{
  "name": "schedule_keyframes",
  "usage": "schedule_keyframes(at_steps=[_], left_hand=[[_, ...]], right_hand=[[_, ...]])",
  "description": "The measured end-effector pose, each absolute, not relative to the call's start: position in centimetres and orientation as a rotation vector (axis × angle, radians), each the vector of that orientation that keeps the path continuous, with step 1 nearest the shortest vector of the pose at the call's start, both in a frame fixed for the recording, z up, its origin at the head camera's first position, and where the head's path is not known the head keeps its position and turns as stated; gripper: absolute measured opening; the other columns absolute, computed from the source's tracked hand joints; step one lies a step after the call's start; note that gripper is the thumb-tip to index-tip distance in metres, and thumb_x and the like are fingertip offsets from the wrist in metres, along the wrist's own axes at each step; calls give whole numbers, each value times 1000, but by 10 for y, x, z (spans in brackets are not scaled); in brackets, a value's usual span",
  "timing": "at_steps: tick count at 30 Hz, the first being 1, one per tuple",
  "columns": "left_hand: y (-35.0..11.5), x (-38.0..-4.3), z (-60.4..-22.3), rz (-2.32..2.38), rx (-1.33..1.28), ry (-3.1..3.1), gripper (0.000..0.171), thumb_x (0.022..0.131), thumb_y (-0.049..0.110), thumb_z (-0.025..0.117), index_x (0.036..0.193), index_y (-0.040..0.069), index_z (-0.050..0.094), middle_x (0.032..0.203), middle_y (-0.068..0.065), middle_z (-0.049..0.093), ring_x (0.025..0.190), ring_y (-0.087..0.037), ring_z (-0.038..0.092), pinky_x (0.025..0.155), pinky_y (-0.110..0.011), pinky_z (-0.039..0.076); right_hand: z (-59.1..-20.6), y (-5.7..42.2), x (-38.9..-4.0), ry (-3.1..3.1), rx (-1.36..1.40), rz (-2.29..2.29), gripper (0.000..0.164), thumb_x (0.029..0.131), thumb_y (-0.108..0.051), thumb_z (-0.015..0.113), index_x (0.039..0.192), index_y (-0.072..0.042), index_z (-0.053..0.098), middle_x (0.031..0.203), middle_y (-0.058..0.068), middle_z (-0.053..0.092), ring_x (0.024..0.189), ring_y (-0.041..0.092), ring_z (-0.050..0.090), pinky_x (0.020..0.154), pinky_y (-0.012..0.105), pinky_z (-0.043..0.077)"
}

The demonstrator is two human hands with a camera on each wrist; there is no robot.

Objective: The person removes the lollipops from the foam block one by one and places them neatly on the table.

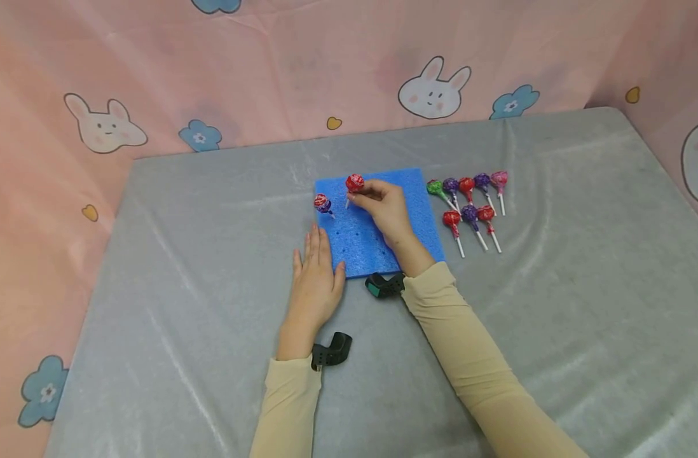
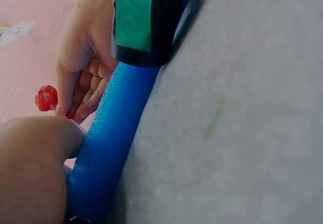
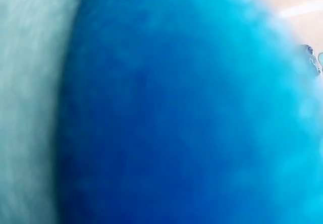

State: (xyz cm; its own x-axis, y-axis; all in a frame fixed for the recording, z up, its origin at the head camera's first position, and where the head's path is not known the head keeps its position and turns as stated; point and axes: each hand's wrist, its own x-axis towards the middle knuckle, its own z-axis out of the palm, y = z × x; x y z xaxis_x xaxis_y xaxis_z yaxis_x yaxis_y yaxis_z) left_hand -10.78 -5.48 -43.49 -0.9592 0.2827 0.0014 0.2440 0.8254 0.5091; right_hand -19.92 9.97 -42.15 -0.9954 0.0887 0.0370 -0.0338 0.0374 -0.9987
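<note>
My right hand (image 1: 388,210) pinches a red-wrapped lollipop (image 1: 355,183) just below its head, over the blue foam board (image 1: 377,248). The white stick points down to the board; whether its tip is in the foam I cannot tell. With fingers straight, my left hand (image 1: 314,280) rests along the board's left and near edges. A red and purple lollipop (image 1: 323,203) stands tilted in the board's far left part. Small holes dot the foam. In the left wrist view the red lollipop (image 2: 46,98) shows beside the pinching fingers. Blurred blue foam (image 3: 176,108) fills most of the right wrist view.
To the right of the board, several lollipops lie in two rows on the grey cloth, among them a green one (image 1: 435,187), a pink one (image 1: 499,180) and a purple one (image 1: 470,214). A pink patterned curtain (image 1: 292,70) hangs behind the table (image 1: 212,254).
</note>
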Motion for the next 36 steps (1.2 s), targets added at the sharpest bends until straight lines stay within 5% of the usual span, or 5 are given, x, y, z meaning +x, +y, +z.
schedule_keyframes(at_steps=[9, 22, 36], left_hand=[[-53, -108, -433, 810, 436, 2934, 64, 100, 26, 42, 148, -6, 13, 156, -17, 4, 143, -29, 4, 113, -50, 1], [-55, -107, -434, 823, 417, 2933, 64, 100, 25, 43, 148, -6, 14, 156, -17, 4, 143, -31, 6, 112, -50, 2], [-54, -106, -435, 831, 435, 2936, 64, 100, 25, 42, 148, -6, 14, 156, -17, 4, 143, -31, 6, 112, -51, 2]], right_hand=[[-422, 103, -199, -2085, -48, 2146, 21, 84, 4, 67, 102, 15, 64, 100, 22, 67, 83, 8, 64, 81, 28, 52], [-422, 114, -197, -2008, -10, 2326, 11, 85, 6, 64, 95, 11, 62, 85, -1, 67, 80, 9, 65, 76, 27, 53], [-420, 143, -171, -1982, -2, 2439, 8, 87, 9, 60, 85, 1, 64, 80, -2, 69, 75, 9, 66, 72, 24, 54]])
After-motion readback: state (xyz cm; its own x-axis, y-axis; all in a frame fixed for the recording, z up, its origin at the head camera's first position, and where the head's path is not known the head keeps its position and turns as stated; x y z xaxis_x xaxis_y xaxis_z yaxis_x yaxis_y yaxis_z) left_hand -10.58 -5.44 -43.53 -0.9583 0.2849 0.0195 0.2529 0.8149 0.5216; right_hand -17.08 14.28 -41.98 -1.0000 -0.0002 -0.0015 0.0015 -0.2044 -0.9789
